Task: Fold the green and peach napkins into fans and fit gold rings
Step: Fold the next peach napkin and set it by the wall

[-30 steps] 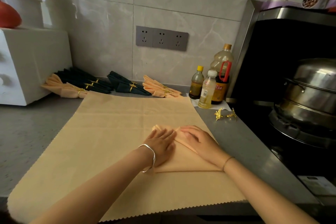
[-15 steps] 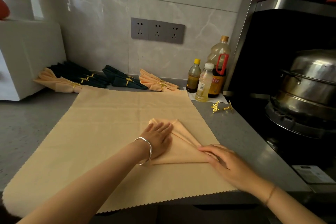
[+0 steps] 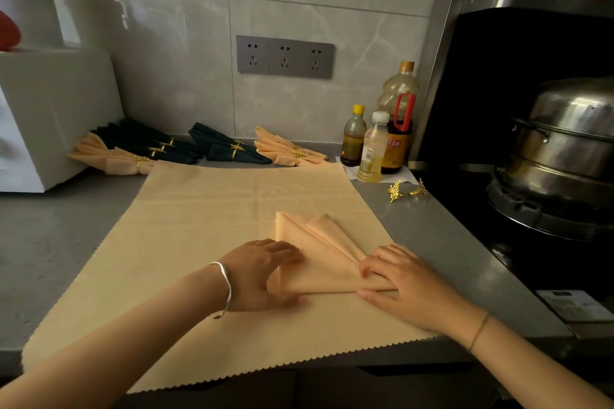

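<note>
Since half second ago: left hand (image 3: 265, 272) slid off top of peach napkin (image 3: 319, 252) to its left edge, fingers together, curled over it. Right hand (image 3: 402, 282) now clamps narrow end, fingers bunched. Napkin lies on peach cloth (image 3: 199, 226), toward right edge of surface (image 3: 432, 242). Long axis left-right, point rightward, pleats fanning far-left.
</note>
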`<state>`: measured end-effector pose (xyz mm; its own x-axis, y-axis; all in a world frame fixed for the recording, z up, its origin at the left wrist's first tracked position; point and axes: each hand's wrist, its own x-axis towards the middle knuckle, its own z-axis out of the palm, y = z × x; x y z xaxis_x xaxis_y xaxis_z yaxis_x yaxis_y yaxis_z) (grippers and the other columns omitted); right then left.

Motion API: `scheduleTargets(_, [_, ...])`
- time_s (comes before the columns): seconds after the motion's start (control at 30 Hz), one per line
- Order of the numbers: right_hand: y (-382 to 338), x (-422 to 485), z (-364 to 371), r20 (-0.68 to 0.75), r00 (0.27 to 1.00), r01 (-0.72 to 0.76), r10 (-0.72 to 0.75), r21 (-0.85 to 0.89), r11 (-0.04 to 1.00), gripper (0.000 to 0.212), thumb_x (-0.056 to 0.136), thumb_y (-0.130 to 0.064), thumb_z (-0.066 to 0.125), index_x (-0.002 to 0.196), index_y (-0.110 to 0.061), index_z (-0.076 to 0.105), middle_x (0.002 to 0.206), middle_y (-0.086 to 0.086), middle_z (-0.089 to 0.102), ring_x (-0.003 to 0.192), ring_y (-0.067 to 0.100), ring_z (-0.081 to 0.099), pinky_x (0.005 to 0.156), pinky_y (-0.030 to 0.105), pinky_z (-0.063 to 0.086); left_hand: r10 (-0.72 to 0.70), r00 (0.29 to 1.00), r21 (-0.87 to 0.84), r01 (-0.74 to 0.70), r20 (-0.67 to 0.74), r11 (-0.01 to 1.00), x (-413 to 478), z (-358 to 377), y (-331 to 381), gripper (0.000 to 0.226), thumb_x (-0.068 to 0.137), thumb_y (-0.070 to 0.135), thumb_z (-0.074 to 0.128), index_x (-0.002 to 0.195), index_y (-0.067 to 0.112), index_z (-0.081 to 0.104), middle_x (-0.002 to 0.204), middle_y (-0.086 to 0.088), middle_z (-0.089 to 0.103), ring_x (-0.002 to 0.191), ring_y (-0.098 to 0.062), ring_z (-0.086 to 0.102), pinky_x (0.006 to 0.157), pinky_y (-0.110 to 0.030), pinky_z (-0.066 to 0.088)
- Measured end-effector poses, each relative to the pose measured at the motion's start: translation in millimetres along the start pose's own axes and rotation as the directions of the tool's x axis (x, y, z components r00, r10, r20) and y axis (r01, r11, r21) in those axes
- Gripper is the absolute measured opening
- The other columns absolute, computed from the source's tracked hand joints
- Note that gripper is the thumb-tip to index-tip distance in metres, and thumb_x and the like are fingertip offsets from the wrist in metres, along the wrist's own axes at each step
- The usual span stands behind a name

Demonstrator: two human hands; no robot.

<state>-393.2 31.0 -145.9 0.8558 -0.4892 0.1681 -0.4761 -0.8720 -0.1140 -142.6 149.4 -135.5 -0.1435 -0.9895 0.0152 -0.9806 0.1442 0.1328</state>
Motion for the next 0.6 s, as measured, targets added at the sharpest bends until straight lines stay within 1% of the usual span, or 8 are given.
scheduleTargets(0.07, [0.2, 0.6, -0.1, -0.003, 1.0, 0.002, -0.002, -0.007, 1.0, 0.049, 0.077, -0.072, 0.024, 0.099, -0.036, 0.049, 0.1, -0.024, 0.041, 0.104, -0.002, 0.032, 0.092, 0.013, 0.026, 0.011, 1.0, -0.025, -0.011, 0.013, 1.0, -1.7, 0.6, -1.4, 0.085, 0.075, 0.077, 0.046, 0.144, 0.028, 0.032, 0.147, 0.012, 0.035, 0.133, -0.009, 0.037, 0.11, -0.021, 0.028])
scheduleTargets(0.13, [0.6, 1.1, 0.2, -0.013, 1.0, 0.01, -0.01, -0.015, 1.0, 0.047, 0.078, -0.072, 0.026, 0.096, -0.035, 0.049, 0.099, -0.022, 0.042, 0.103, 0.0, 0.034, 0.093, 0.014, 0.027, 0.015, 1.0, -0.005, -0.015, 0.015, 1.0, -1.8, 0.4, -2.3, 0.075, 0.08, 0.063, 0.056, 0.142, 0.03, 0.033, 0.144, 0.012, 0.039, 0.128, -0.01, 0.042, 0.106, -0.025, 0.035])
scheduleTargets(0.27, [0.8, 1.0, 0.2, -0.009, 1.0, 0.01, -0.011, -0.044, 0.999, 0.042, 0.081, -0.069, 0.031, 0.095, -0.033, 0.048, 0.098, -0.021, 0.043, 0.101, 0.001, 0.035, 0.095, 0.016, 0.028, 0.038, 0.999, 0.076, -0.039, 0.014, 0.996, 0.9, -1.4, -4.2, 0.068, 0.079, 0.052, 0.062, 0.137, 0.028, 0.038, 0.135, 0.007, 0.049, 0.117, -0.016, 0.052, 0.098, -0.031, 0.043])
scheduleTargets(0.33, [0.3, 1.9, 0.3, -0.007, 1.0, 0.009, -0.01, -0.052, 0.999, 0.04, 0.081, -0.07, 0.031, 0.092, -0.034, 0.046, 0.095, -0.022, 0.041, 0.101, 0.001, 0.035, 0.097, 0.018, 0.029, 0.03, 1.0, 0.118, -0.031, 0.005, 0.993, 3.7, -1.7, -5.4, 0.061, 0.082, 0.048, 0.06, 0.135, 0.029, 0.039, 0.131, 0.008, 0.051, 0.113, -0.017, 0.053, 0.094, -0.029, 0.043])
scheduleTargets(0.4, [-0.4, 2.9, 0.1, -0.015, 1.0, 0.001, -0.002, -0.043, 0.999, 0.038, 0.08, -0.071, 0.031, 0.087, -0.035, 0.044, 0.091, -0.023, 0.04, 0.098, 0.002, 0.035, 0.093, 0.017, 0.028, 0.038, 0.999, 0.132, -0.033, -0.035, 0.991, 8.1, -1.0, -8.6, 0.051, 0.086, 0.044, 0.058, 0.132, 0.029, 0.044, 0.127, 0.008, 0.054, 0.11, -0.017, 0.054, 0.091, -0.027, 0.042])
scheduleTargets(0.5, [-3.7, 6.3, -1.0, -0.055, 0.998, -0.023, 0.023, -0.009, 1.0, 0.04, 0.078, -0.071, 0.036, 0.082, -0.032, 0.047, 0.087, -0.022, 0.043, 0.093, 0.002, 0.039, 0.084, 0.01, 0.026, 0.015, 0.991, -0.015, -0.017, -0.13, 1.0, 15.3, 2.0, -19.9, 0.033, 0.09, 0.037, 0.056, 0.121, 0.026, 0.057, 0.117, 0.008, 0.061, 0.104, -0.015, 0.057, 0.083, -0.023, 0.042])
scheduleTargets(0.57, [-5.6, 10.6, -1.6, -0.093, 0.994, -0.057, 0.059, 0.028, 0.998, 0.043, 0.078, -0.067, 0.042, 0.08, -0.027, 0.057, 0.086, -0.017, 0.049, 0.088, 0.001, 0.043, 0.077, 0.007, 0.028, -0.045, 0.978, -0.173, 0.009, -0.205, 0.985, 20.7, 4.5, -27.3, 0.027, 0.089, 0.045, 0.052, 0.103, 0.024, 0.063, 0.102, 0.008, 0.066, 0.091, -0.012, 0.061, 0.075, -0.018, 0.043])
scheduleTargets(0.6, [-6.3, 13.4, -2.0, -0.105, 0.992, -0.073, 0.077, 0.044, 0.996, 0.044, 0.078, -0.064, 0.044, 0.08, -0.023, 0.061, 0.085, -0.015, 0.051, 0.084, 0.001, 0.044, 0.072, 0.007, 0.029, -0.077, 0.969, -0.238, 0.019, -0.235, 0.971, 24.4, 5.5, -29.0, 0.026, 0.089, 0.048, 0.05, 0.091, 0.025, 0.062, 0.092, 0.008, 0.066, 0.082, -0.01, 0.06, 0.072, -0.018, 0.044])
